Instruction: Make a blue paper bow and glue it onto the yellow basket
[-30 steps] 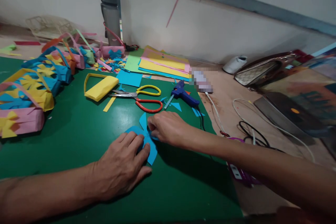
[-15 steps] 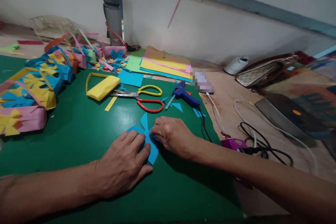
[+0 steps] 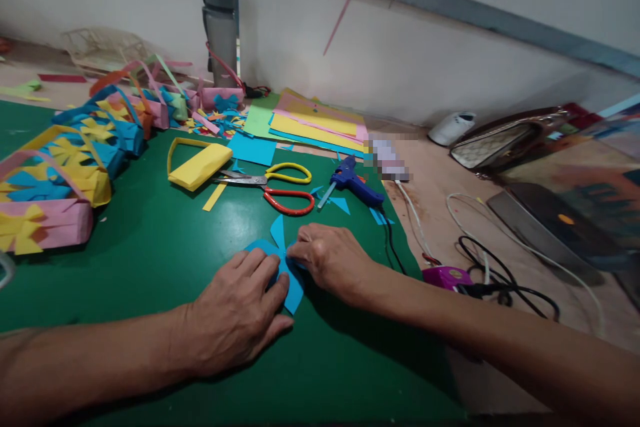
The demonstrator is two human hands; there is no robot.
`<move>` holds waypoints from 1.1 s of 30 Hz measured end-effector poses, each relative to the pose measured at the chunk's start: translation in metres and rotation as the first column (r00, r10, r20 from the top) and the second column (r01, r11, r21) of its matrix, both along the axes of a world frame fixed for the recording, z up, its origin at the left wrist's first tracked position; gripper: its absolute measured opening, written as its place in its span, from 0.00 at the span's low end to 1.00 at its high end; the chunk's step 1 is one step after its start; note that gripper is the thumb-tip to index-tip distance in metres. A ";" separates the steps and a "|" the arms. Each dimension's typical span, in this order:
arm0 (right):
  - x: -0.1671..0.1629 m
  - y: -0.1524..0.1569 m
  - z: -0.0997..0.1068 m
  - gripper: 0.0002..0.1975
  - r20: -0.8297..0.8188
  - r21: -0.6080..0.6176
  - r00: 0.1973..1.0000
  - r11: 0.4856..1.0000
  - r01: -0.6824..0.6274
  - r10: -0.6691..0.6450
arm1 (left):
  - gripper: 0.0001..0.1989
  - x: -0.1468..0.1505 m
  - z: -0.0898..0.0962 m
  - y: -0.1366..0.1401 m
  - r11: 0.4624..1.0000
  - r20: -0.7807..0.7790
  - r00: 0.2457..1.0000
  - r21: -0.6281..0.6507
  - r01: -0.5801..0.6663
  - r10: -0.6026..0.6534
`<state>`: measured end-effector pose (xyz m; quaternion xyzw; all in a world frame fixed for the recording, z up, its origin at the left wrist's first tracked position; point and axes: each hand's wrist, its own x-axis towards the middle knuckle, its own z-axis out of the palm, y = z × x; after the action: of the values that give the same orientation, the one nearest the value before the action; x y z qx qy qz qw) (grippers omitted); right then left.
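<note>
Blue paper cut-out (image 3: 294, 288) is lying between my two hands on the green tabletop (image 3: 350, 360), one petal-like lobe pointing away from me, another pointing back toward me. Its long axis is running from near to far, the far end leaning slightly left. My left hand (image 3: 245, 310) is resting palm down over its left side, fingers side by side, thumb a little apart; I cannot tell whether it is gripping anything underneath. My right hand (image 3: 325, 257) is clamping gathered fingertips on the right lobe.

Just beyond, the scissors (image 3: 266, 181) are lying with blades toward the left, close to a small yellow paper basket (image 3: 201, 167), whose loop handle is facing left; I am not seeing inside it. A blue glue gun (image 3: 356, 183) is lying to their right, its pale stick pointing toward my right hand. More colourful paper baskets (image 3: 63, 223) are crowding the left side, bearing paper bows and flowers. Farther back, stacked coloured sheets (image 3: 317, 130) are lying near an upright grey bottle (image 3: 221, 40), its contents hidden. On the right, a purple block (image 3: 447, 276) is showing a gold mark too small to read, and a grey case (image 3: 545, 227) is bearing an orange oval.
</note>
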<state>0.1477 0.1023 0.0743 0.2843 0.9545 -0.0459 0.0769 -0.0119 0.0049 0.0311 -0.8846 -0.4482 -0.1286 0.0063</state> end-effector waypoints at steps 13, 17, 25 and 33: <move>0.004 -0.001 0.008 0.09 0.031 -0.070 0.999 0.997 0.021 -0.019 | 0.16 0.000 0.003 0.000 0.999 0.006 1.000 -0.038 -0.004 0.004; 0.003 -0.002 0.008 0.09 0.012 -0.060 1.000 0.998 0.015 -0.014 | 0.16 -0.001 0.002 0.000 0.999 0.010 1.000 -0.049 -0.004 0.005; 0.009 0.002 0.005 0.14 0.003 -0.052 0.999 0.998 -0.044 0.044 | 0.13 -0.003 0.001 0.004 0.999 0.109 0.994 -0.040 -0.024 0.028; 0.019 0.003 -0.001 0.15 -0.101 -0.044 0.994 0.998 -0.046 0.042 | 0.14 -0.004 -0.003 0.007 0.999 0.217 0.976 -0.040 -0.027 0.035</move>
<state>0.1668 0.1054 0.0737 0.2587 0.9619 -0.0803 0.0364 -0.0156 0.0121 0.0277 -0.8580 -0.4624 -0.2163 -0.0569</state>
